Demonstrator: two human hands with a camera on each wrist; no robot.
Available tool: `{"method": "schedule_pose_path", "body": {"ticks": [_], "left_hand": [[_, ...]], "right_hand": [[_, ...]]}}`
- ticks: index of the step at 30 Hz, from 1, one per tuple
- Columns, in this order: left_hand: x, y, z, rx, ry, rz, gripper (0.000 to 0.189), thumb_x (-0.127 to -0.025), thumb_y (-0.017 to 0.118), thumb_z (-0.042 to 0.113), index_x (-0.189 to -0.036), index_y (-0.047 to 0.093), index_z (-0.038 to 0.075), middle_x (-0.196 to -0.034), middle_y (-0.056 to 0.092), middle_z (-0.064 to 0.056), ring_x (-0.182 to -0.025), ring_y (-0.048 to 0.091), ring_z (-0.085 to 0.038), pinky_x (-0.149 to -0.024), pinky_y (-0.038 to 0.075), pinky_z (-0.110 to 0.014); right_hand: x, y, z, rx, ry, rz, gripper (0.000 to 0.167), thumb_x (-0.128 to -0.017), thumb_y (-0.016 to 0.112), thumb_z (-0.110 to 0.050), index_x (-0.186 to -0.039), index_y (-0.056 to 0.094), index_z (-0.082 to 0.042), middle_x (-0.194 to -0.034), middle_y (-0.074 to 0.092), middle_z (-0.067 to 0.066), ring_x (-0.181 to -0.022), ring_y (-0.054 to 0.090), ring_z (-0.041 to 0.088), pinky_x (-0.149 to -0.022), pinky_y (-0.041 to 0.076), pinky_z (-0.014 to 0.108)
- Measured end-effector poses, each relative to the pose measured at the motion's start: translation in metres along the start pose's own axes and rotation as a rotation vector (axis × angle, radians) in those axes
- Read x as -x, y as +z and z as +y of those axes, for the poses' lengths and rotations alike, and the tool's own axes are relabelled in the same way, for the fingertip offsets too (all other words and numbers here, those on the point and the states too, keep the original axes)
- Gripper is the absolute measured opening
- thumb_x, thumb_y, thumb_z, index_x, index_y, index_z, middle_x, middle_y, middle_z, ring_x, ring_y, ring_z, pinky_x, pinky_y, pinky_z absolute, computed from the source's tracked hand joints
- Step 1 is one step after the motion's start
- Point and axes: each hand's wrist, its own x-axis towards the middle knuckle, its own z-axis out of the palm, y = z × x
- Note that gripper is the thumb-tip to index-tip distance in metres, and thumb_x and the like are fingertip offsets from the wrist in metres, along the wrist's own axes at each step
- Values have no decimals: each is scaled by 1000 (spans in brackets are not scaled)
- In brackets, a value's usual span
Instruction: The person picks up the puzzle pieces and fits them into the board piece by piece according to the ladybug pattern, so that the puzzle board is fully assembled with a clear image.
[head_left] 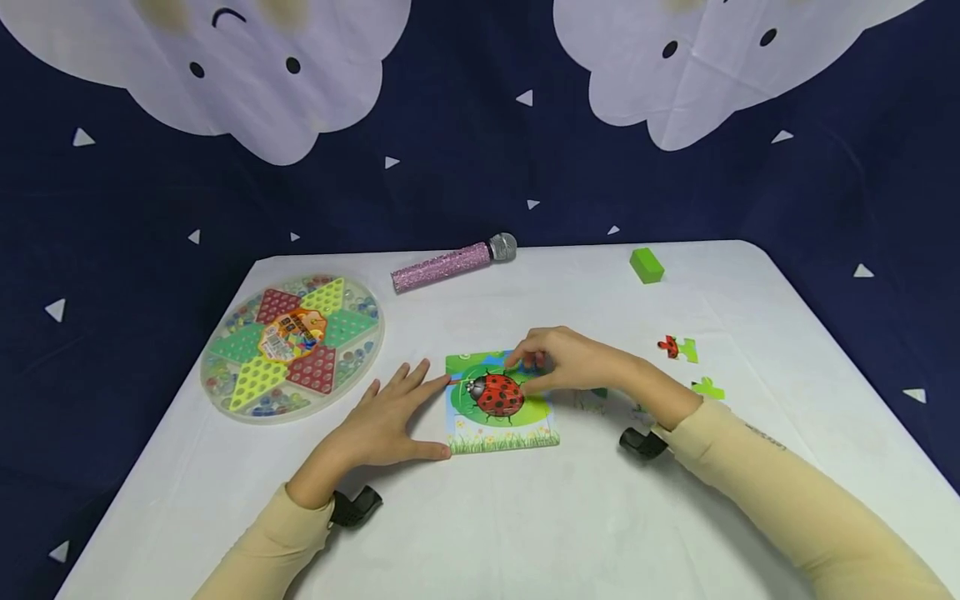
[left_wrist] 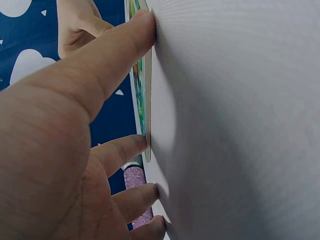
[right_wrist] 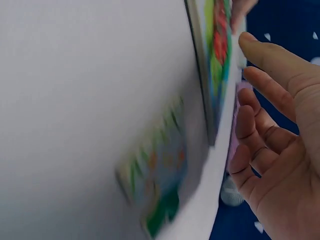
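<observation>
One ladybug puzzle (head_left: 500, 396) is lying on our counter (head_left: 525, 533). Left hand (head_left: 386, 425), fingers spread, is touching its edge; right hand (head_left: 570, 358) is hovering above, loosely curved, empty. We're counting two fully visible loose pieces (head_left: 687, 350), one game board (head_left: 294, 335), one microphone (head_left: 446, 267), one green block (head_left: 647, 266).

Flat ladybug puzzle (head_left: 496, 397), loose pieces (head_left: 687, 350) at right, nearest apparently grass-printed
</observation>
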Motion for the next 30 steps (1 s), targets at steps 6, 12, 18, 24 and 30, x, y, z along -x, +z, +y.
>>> {"method": "schedule_pose_path", "body": {"ticks": [6,12,18,24,30], "left_hand": [[-1,0,0,-7,0,2,105,-84,86,61,-169,38,23,-179,21,-19,-165,17,-51,-124,14,-83],[-1,-1,0,-7,-3,-1,105,-84,85,62,-169,38,24,-179,21,-18,-165,17,-51,-124,14,-83],[-1,1,-1,-6,-3,-2,105,-84,85,62,-169,37,24,-179,20,-19,-165,16,-51,-124,14,-83],[0,2,0,9,-3,-9,105,-84,85,63,-169,37,24,-179,20,-19,-165,16,-51,-124,14,-83],[0,-1,1,-7,-8,-9,104,-85,84,62,-169,37,24,-180,19,-18,-165,15,-51,-125,14,-82]], "right_hand": [[21,-23,16,0,70,61,40,-92,87,-25,-129,77,-14,-107,72,2,-101,64,18,-88,54,39],[47,-45,35,36,161,126,44,-91,88,-23,-132,76,-13,-111,74,4,-103,64,21,-89,53,41],[73,-64,49,60,256,144,49,-91,88,-27,-137,73,-15,-115,74,3,-107,63,21,-90,52,40],[97,-79,61,87,331,149,56,-91,89,-31,-140,71,-14,-120,74,4,-115,66,26,-88,55,38],[122,-91,78,105,403,155,60,-89,90,-32,-142,69,-10,-125,72,12,-117,68,32,-93,55,46]]}}
